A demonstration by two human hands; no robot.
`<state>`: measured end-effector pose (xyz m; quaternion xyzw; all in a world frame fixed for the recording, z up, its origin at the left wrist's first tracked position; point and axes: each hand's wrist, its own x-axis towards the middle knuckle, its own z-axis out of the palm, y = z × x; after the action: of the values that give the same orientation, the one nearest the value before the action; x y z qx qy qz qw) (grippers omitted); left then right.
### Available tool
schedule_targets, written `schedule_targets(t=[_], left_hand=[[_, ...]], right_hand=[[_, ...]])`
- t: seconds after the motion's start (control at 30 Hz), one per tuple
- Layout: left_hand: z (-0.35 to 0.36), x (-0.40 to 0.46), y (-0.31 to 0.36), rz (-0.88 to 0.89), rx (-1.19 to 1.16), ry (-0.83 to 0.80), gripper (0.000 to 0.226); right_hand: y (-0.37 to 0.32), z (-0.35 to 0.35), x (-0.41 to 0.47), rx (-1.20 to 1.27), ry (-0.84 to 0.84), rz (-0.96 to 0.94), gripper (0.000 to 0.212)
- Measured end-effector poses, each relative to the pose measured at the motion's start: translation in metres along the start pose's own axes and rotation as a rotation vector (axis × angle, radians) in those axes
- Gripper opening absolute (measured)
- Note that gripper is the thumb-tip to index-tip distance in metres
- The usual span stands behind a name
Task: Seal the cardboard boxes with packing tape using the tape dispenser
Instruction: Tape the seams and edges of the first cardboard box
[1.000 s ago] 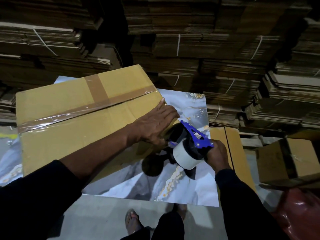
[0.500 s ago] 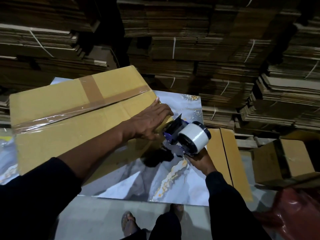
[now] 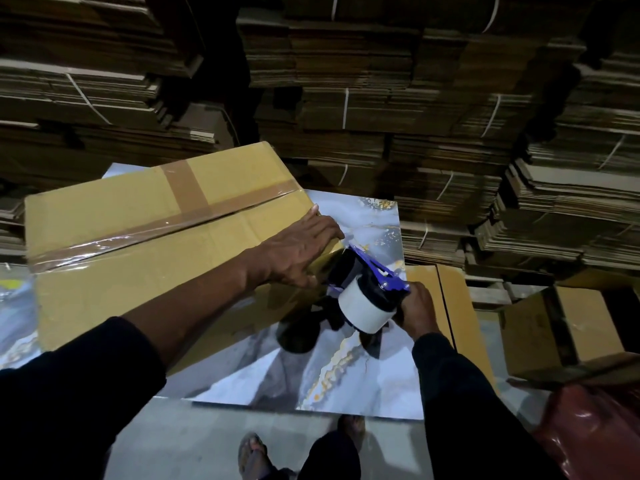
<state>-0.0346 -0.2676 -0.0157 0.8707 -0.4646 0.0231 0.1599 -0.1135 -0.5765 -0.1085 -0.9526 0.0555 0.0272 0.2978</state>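
Observation:
A large yellow-brown cardboard box (image 3: 121,271) lies on a marbled table top (image 3: 263,379). Clear tape runs along its top seam, crossed by a short brown strip. My left hand (image 3: 298,251) lies flat with straight fingers on the box's right corner, pressing it down. My right hand (image 3: 417,308) grips the handle of a blue tape dispenser (image 3: 367,292) with a white tape roll. The dispenser's head sits against the box's right end, just under my left hand.
Tall stacks of bundled flat cardboard (image 3: 381,116) fill the background. Another flat yellow-brown carton (image 3: 453,306) lies right of the table, a taped box (image 3: 571,323) further right, and a red plastic object (image 3: 588,431) at the bottom right. My sandalled feet (image 3: 256,455) stand below the table edge.
The dispenser rolled in my right hand so its blue frame faces up again, still at the box's right end. My left hand stayed on the corner.

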Motion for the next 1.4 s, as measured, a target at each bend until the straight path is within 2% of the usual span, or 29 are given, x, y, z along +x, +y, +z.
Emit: schedule_targets(t=[0.13,0.27,0.37,0.5,0.7,0.93,1.03,1.13,1.23,1.4], left_hand=[[-0.001,-0.001,0.001,-0.002,-0.014,0.004,0.098],[0.0,-0.001,-0.002,0.004,-0.003,0.0,0.098],[0.001,-0.001,-0.001,0.004,-0.008,0.016,0.094],[0.002,-0.002,-0.001,0.02,-0.012,0.029,0.086],[0.004,-0.001,0.0,0.016,0.039,0.056,0.076],[0.007,0.007,0.0,-0.029,0.052,0.103,0.04],[0.01,0.013,0.004,-0.077,0.066,0.127,0.033],[0.016,0.017,0.01,-0.137,0.081,0.123,0.027],[0.017,0.025,0.014,-0.179,0.071,0.095,0.017],[0.015,0.039,0.023,-0.223,0.16,-0.025,0.021]], right_hand=[[0.01,0.017,-0.006,0.187,-0.057,0.033,0.016],[0.017,0.015,-0.031,0.256,-0.096,0.231,0.024],[0.028,0.016,-0.046,0.381,-0.049,0.274,0.033],[0.014,0.017,-0.05,0.607,-0.05,0.396,0.023],[-0.021,0.01,-0.043,0.809,-0.083,0.367,0.033],[-0.053,0.002,-0.042,0.971,-0.117,0.389,0.051],[-0.06,0.0,-0.042,1.009,-0.096,0.377,0.047],[-0.061,-0.003,-0.044,1.053,-0.091,0.337,0.032],[-0.064,-0.009,-0.044,1.072,-0.073,0.305,0.041],[-0.071,-0.018,-0.047,1.093,-0.061,0.281,0.039]])
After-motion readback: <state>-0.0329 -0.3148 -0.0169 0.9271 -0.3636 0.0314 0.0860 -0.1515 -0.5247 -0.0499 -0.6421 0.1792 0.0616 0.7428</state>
